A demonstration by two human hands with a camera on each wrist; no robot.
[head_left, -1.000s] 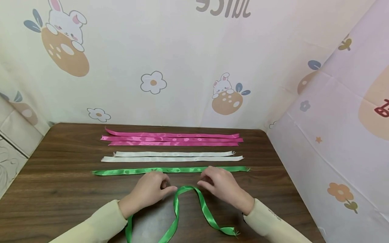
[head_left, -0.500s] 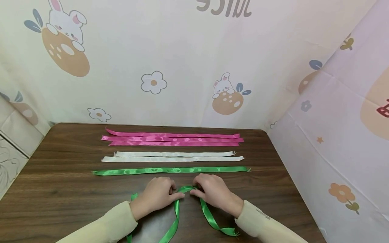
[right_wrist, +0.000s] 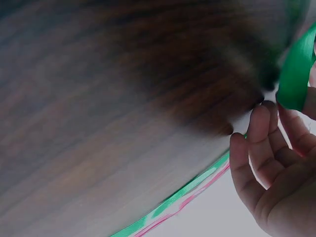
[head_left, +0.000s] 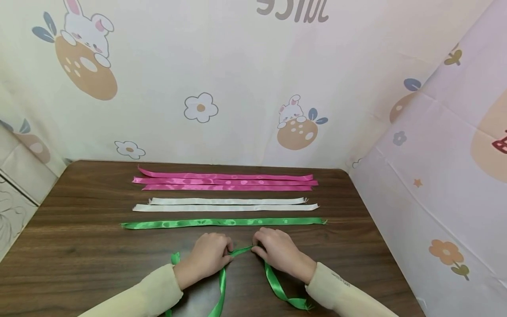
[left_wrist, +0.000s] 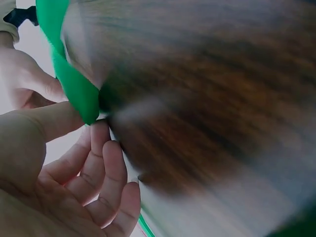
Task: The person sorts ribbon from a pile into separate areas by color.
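A loose green satin ribbon [head_left: 275, 281] runs between both hands near the front of the table. My left hand [head_left: 208, 257] pinches it between thumb and index finger, with the other fingers loosely bent, as the left wrist view shows at the ribbon [left_wrist: 81, 96]. On the other side, my right hand [head_left: 280, 253] pinches the same ribbon [right_wrist: 295, 74]. A short span stretches between the hands. From each hand a length hangs down to the table, the right one ending in a frayed tip. Part of the ribbon lies hidden behind the left forearm.
Beyond the hands lies a straight green ribbon [head_left: 225, 222]. Behind it are two white ribbons [head_left: 225, 208], then three pink ribbons [head_left: 225, 181] near the back edge of the wooden table [head_left: 79, 246]. A printed curtain [head_left: 237, 66] hangs behind the table and along its right side.
Both hands have come down and closer together onto the loose green ribbon and now pinch it. Its raised arch has become a short, nearly straight span. The laid-out ribbons have not moved.
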